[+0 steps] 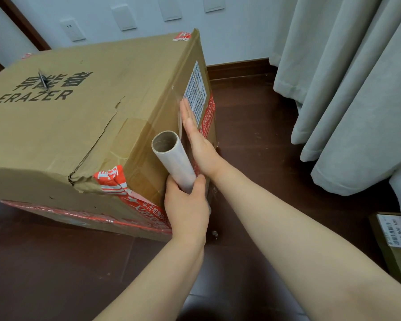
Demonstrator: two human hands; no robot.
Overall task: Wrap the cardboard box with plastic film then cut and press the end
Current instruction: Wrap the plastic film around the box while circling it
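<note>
We saw the cardboard box (79, 126) standing on the dark wooden floor (56, 262), its printed top towards us and one torn flap edge running across it. Red-and-white tape (111, 179) ran along its lower edges and near corner. The left grip (186, 212) was curled round the lower end of the roll of plastic film (176, 163), which stood tilted just beside the box's narrow side, its hollow cardboard core open towards us. The right grip (197, 140) lay flat, fingers straight and together, pressed against that narrow side just below a white shipping label (195, 93). We made out a clear sheen of film beside the fingertips, though we could not tell how far it reached. A small metal thing (43, 79) lay on the box top, too small to identify. Pale curtains (345, 89) hung at the right, and a smaller labelled carton (394, 242) sat on the floor near them.
</note>
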